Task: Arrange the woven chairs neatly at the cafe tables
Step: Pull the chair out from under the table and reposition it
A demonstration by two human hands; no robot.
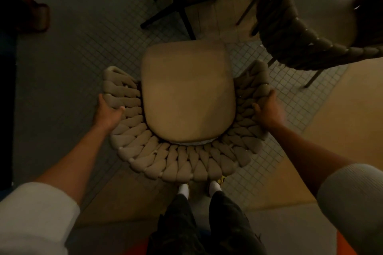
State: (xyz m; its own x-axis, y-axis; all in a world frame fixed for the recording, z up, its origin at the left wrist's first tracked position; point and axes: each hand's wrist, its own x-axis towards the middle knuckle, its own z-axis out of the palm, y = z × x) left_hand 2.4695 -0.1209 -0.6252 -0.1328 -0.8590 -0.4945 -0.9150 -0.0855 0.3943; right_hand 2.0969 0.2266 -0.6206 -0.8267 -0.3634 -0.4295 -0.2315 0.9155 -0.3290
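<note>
While the person stands directly behind it, the woven chair sits on the tiled floor in the middle of the view, with its curved back nearest to the person and the front of its seat pointing away, toward the dark crossed table base at the top. Its front-to-back axis runs almost straight from the person's feet to that base, only a little turned to the right. A beige seat cushion lies inside the ring of thick woven rope. The left hand grasps the left arm of the back from the outside, the thumb lying over the top of the weave and the fingers going round the outer edge. The right hand grasps the right arm in the same way, so the chair is between both hands and in front of them. Both forearms are stretched forward and the pale sleeves are pushed up. The feet in white socks stand just beside the back of the chair. A second woven chair, darker in this light, stands at the upper right, near the first one but apart from it, its back turned toward the lower left
</note>
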